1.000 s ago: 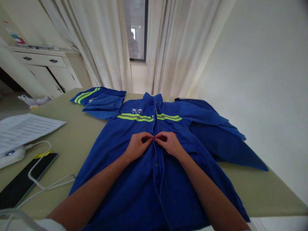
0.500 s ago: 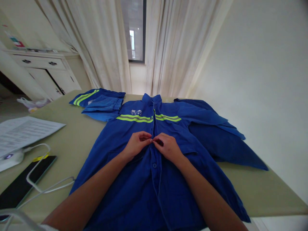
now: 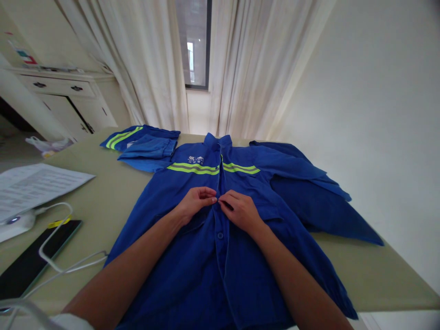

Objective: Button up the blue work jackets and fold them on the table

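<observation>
A blue work jacket (image 3: 185,256) with yellow-green reflective bands lies spread on the table, collar pointing away from me. At the middle of its front opening, my left hand (image 3: 197,203) pinches the placket edge between thumb and fingers. My right hand (image 3: 239,208) pinches the opposite edge, its fingertips almost touching the left ones. Whatever button sits between the fingertips is too small to make out. Below the hands a dark button (image 3: 220,235) shows on the placket. The lower front edges lie slightly apart.
Another folded blue garment with reflective stripes (image 3: 123,137) lies at the far left, and dark blue cloth (image 3: 309,201) at the right. Printed paper (image 3: 41,188), a phone (image 3: 37,256) and a white cable (image 3: 44,256) occupy the table's left side. Curtains (image 3: 144,59) hang behind.
Both hands stay at the same spot on the placket, with only slight finger movement. The view has shifted a little.
</observation>
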### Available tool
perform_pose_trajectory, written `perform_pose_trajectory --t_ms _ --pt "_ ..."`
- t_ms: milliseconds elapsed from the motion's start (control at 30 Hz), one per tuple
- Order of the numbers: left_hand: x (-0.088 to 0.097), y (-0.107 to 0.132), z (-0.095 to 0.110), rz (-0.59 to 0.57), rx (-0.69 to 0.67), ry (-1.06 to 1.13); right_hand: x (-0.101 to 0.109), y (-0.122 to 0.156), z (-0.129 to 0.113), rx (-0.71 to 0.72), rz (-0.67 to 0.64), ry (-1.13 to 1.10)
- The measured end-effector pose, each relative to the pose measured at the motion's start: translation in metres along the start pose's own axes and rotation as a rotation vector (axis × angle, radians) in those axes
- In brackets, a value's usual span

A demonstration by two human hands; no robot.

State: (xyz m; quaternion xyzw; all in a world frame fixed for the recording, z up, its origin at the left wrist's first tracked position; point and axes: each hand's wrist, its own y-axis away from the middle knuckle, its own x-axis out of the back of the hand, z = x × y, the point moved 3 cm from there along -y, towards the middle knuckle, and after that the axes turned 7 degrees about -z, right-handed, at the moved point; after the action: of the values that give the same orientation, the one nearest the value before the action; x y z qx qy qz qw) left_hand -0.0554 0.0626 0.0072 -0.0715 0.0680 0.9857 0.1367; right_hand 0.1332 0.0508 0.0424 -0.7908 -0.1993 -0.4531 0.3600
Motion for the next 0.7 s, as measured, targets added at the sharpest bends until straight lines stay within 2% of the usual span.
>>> perform_pose_trajectory --t_ms 133,333,567,700 --pt "0.002 -0.004 -0.001 -0.025 0.02 0.095 -0.003 0.001 0.0 0.037 0.001 0.085" --pt "0.001 -0.005 -0.001 -0.044 0.078 0.203 -0.005 -0.001 0.002 0.06 0.046 0.057" --pt "-0.007 -0.003 0.002 0.04 0.005 0.046 -0.011 -0.001 -0.01 -0.063 -0.03 0.36" --pt "-0.007 -0.003 0.004 0.067 0.053 0.073 -0.012 -0.001 -0.013 -0.004 -0.002 0.428"
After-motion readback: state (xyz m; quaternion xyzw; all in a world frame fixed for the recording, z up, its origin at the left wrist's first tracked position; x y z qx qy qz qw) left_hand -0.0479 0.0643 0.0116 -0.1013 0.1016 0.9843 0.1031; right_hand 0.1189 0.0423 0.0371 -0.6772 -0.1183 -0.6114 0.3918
